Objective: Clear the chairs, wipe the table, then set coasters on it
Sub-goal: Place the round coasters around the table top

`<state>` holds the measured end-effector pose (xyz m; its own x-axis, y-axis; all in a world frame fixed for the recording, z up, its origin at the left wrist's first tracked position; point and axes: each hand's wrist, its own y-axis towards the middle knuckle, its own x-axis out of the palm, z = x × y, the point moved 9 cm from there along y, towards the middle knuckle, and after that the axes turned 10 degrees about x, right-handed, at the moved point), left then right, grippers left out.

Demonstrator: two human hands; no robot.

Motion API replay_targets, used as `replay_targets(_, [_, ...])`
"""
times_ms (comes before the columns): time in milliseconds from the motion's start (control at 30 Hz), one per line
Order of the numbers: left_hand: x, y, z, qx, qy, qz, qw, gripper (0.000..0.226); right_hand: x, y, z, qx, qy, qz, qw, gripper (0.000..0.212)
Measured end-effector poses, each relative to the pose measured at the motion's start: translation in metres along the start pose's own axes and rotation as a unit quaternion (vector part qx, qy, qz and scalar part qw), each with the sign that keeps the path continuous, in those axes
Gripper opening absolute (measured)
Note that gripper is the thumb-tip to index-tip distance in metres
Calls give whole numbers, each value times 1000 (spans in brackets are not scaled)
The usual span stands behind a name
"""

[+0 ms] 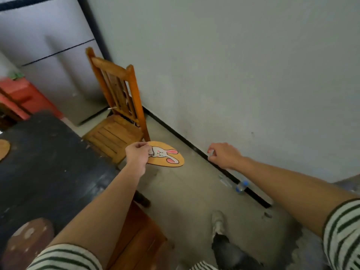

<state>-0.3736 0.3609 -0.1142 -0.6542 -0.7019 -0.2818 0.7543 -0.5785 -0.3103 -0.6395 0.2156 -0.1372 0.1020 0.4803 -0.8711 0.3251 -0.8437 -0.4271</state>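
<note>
At the far left edge a tan coaster [3, 150] lies flat on the dark bench [48, 162], cut off by the frame; behind it stand blurred red boxes [18, 96], and behind those a tall grey fridge [48, 45]; near the bench's bottom-left corner lies a brown coaster [27, 244], round and dotted with pale spots, partly hidden by a striped sleeve [64, 258]. Past the bench's far right corner a wooden chair [115, 131] stands upright with its slatted back just beside the wall and its seat bare; a nearer chair [140, 240] of redder wood shows only part of its seat, tucked against the bench under the left forearm.

The left grip [137, 154] is clenched on the rabbit coaster [167, 155], thumb and fingers pinching its left edge; that coaster is an orange oval with a white, pink-eared rabbit, held roughly level in the air above the floor, just right of the chair seat's front corner and clear of the bench; whether it touches the chair I cannot tell.

Lower down a pale shoe [218, 223] stands on the concrete floor [185, 201]; the right grip [222, 154] is released, fingers loosely curled and holding nothing, hanging in the air well apart from the rabbit coaster; below the right forearm a clear bottle [241, 187] with a blue band lies on the floor against the black skirting of the grey wall [233, 75].
</note>
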Motion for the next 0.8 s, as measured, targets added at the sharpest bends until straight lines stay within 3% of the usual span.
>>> replay_targets(233, [11,44,8,-47,-22,102,993,13,-32,112,-51,-94,-40,-45,994,24])
replay_targets(500, [-37,64,-2,-108,-63,219,968,8,-23,167,-186,-213,-28,-131,968,13])
replay_targets(600, [-57,79,-9,-123,-82,242,959,8,-4,174,-235,-226,-3,-170,959,7])
replay_targets(800, [-97,139,-8,-124,-107,273,948,15,23,198,-310,-170,50,-289,941,27])
